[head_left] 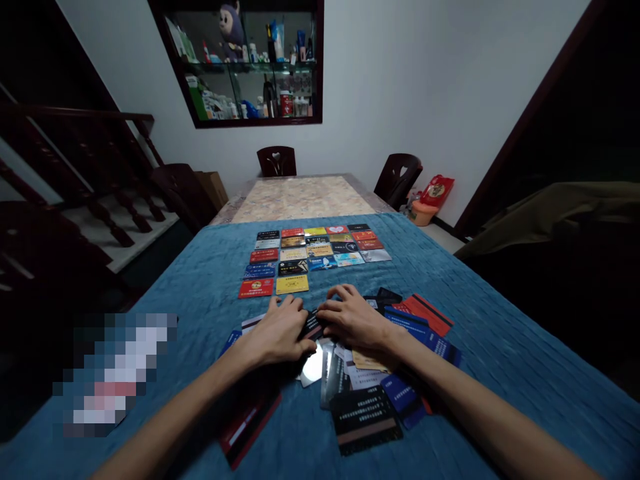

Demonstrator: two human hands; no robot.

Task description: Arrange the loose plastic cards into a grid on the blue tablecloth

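Observation:
Between my two hands is a black card (313,325) with pale print and a brownish stripe, above a loose pile of cards. My left hand (280,330) grips its left side, fingers curled and thumb below. At its right edge, my right hand (353,317) has its fingers bent onto the card; the fingertips are partly hidden. Around them lie a silver card (313,367), another black card (366,419), a blue card (404,399), an orange-red card (427,313) and a dark red card (250,423), several showing magnetic stripes. My forearms cover parts of the pile.
Beyond my hands, several cards lie face up in rows, including a yellow card (293,284) and a red card (256,288). A blue cloth (190,287) covers the near table. A blurred-out object (120,377) lies at left. Chairs (397,181) stand around the far end.

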